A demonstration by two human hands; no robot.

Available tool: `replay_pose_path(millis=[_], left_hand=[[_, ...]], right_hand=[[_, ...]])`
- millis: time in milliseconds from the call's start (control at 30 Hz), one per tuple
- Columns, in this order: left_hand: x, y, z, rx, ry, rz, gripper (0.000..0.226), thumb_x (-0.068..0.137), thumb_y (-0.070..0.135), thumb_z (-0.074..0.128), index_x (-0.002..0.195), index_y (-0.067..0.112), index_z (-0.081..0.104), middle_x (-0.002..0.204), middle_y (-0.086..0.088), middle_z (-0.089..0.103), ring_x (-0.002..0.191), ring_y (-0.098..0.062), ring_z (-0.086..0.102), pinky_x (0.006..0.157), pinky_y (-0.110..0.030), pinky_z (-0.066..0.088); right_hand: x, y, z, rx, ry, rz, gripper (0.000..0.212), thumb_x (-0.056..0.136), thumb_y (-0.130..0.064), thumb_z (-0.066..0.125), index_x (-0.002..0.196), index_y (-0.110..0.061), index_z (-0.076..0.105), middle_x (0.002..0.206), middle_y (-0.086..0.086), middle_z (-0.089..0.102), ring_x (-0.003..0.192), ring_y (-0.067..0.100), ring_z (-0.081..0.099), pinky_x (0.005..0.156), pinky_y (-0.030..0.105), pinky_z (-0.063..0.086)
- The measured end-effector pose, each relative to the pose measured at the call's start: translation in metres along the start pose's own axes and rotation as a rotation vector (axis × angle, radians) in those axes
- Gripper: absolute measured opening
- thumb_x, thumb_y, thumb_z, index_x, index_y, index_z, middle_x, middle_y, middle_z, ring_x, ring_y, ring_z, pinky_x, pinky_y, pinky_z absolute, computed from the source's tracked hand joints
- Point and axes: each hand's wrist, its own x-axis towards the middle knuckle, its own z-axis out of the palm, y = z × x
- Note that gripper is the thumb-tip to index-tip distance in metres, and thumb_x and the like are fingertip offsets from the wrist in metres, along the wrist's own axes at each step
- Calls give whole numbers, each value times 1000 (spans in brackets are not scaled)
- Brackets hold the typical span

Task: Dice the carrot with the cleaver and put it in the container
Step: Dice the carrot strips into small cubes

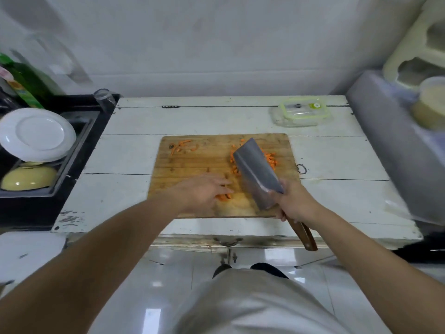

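Dicing looks nearly done and the gathering is starting. At centre frame the right hand has its grip closed round the handle of the cleaver, whose broad blade is tilted up over the board with the diced carrot piled just behind and to its right. The left hand lies flat on the board, fingers fairly straight, resting on a few last carrot strips just left of the blade; it presses rather than pinches them. The next move, as I judge it, calls either for chopping those strips or for sweeping them toward the pile, then scooping the lot onto the blade. The container sits at the upper right on the desk, well apart from the board, and its green-rimmed lid appears to be on, so it would need opening first. Some stray peelings lie at the board's upper left corner. At the left of the frame are a plate, a yellow bowl and a green bottle, none in the path.
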Motion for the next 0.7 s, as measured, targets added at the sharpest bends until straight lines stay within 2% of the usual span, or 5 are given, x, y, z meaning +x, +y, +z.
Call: replay_pose_path(millis=[67, 167, 300, 500, 700], left_hand=[[-2, -1, -5, 59, 67, 11, 46, 103, 26, 55, 148, 32, 51, 156, 6, 45, 143, -19, 39, 118, -37, 34], [-13, -5, 3, 177, 162, -26, 34, 101, 33, 59, 134, 27, 66, 125, 4, 66, 119, -20, 51, 104, -38, 44], [-22, 4, 22, 128, 316, -200, 23, 98, 27, 67, 118, 19, 76, 94, 1, 64, 93, -20, 57, 76, -33, 50], [-5, 39, 28, -383, 556, -551, 29, 95, 20, 71, 124, 18, 72, 111, -1, 69, 107, -21, 58, 91, -32, 49], [-8, 23, 39, -475, 539, -449, 18, 92, 10, 70, 109, 16, 76, 107, 2, 70, 106, -17, 54, 92, -29, 46]], right_hand=[[-2, 2, -4, 7, 7, 6, 10, 104, -18, 46, 110, -17, 55, 61, 17, 63, 37, 13, 55, 33, 17, 33], [-7, 1, -6, 6, -1, 14, 8, 104, -18, 47, 107, -17, 53, 62, 19, 64, 39, 15, 55, 35, 16, 35], [-3, -1, 0, -24, 2, 30, 6, 103, -19, 49, 100, -19, 55, 59, 11, 65, 45, 19, 62, 44, 27, 49], [7, -10, 12, -316, 48, -14, 16, 98, -29, 47, 109, -21, 56, 78, 7, 67, 61, 28, 69, 61, 47, 60], [10, -25, 33, -404, 60, -15, 19, 94, -29, 42, 102, -20, 56, 84, 10, 66, 74, 35, 67, 66, 49, 58]])
